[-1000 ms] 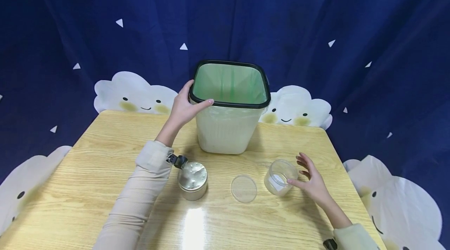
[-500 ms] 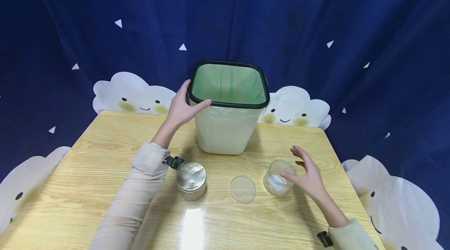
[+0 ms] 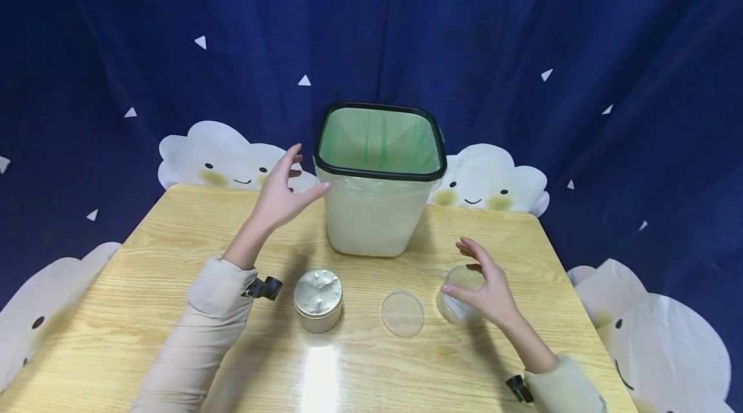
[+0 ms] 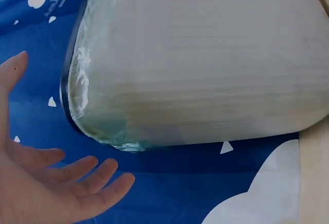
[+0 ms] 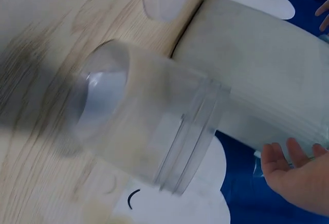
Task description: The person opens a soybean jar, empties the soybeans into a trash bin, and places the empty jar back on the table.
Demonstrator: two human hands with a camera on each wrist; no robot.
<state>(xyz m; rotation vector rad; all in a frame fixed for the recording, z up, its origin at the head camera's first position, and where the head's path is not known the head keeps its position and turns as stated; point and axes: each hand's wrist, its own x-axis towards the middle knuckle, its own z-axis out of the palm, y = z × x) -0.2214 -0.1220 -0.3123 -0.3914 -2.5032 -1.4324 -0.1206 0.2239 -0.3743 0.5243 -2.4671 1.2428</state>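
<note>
A white trash bin [image 3: 371,216] with a black rim and a pale green liner stands upright at the back of the table. My left hand [image 3: 277,197] is just left of it, fingers loosely spread; the left wrist view shows the hand [image 4: 56,185] below the bin's rim with nothing in it. My right hand [image 3: 486,289] hovers over a clear plastic jar [image 3: 448,311], partly covering it in the head view. In the right wrist view, the open-mouthed jar [image 5: 149,116] stands apart from the hand [image 5: 303,178], whose fingers are bent and hold nothing.
A clear round lid [image 3: 402,313] lies flat left of the jar. Further left stands a silver tin [image 3: 318,300] with a dented foil-like top. A blue curtain [image 3: 255,26] with white clouds hangs behind the wooden table [image 3: 174,258].
My left hand has let go of the bin's rim and drawn back to the left and slightly down. The right hand has moved left, over the jar. The bin and tin stay put.
</note>
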